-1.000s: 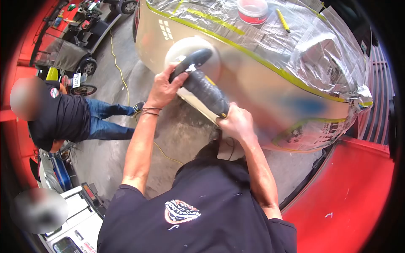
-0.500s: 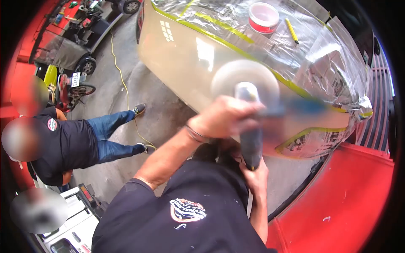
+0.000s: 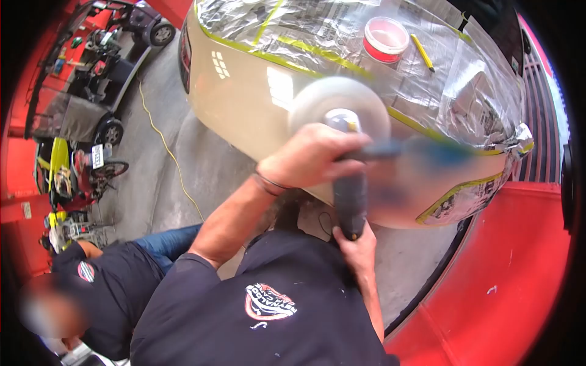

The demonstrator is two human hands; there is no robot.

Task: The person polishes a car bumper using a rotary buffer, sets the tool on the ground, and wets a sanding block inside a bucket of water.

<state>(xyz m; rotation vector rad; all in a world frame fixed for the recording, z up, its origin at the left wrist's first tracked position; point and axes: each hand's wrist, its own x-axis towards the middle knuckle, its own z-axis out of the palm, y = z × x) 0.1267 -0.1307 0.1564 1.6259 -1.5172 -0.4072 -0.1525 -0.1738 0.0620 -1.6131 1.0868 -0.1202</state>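
Observation:
A dark polisher (image 3: 350,204) with a shiny metal head is in both of my hands. My left hand (image 3: 311,157), with a band at the wrist, is closed around its dark side handle (image 3: 381,150). Low on the machine, my right hand (image 3: 359,245) wraps the rear end of the body. The round white polishing pad (image 3: 308,104) is blurred and lies over the glossy beige car panel (image 3: 241,113), by the yellow-green masking tape along its upper edge. How firmly it presses there I cannot tell.
Taped plastic and newspaper (image 3: 305,33) cover the car's upper part. On it sit a red-and-clear tub (image 3: 386,39) and a yellow marker (image 3: 422,52). A person in a dark shirt (image 3: 122,290) is close on my left. A yellow cord (image 3: 165,146) crosses the floor; a red panel (image 3: 488,262) stands right.
The polisher and both hands appear slightly further left, still gripping. My view has shifted. The other person is now lower in view and nearer to my left arm.

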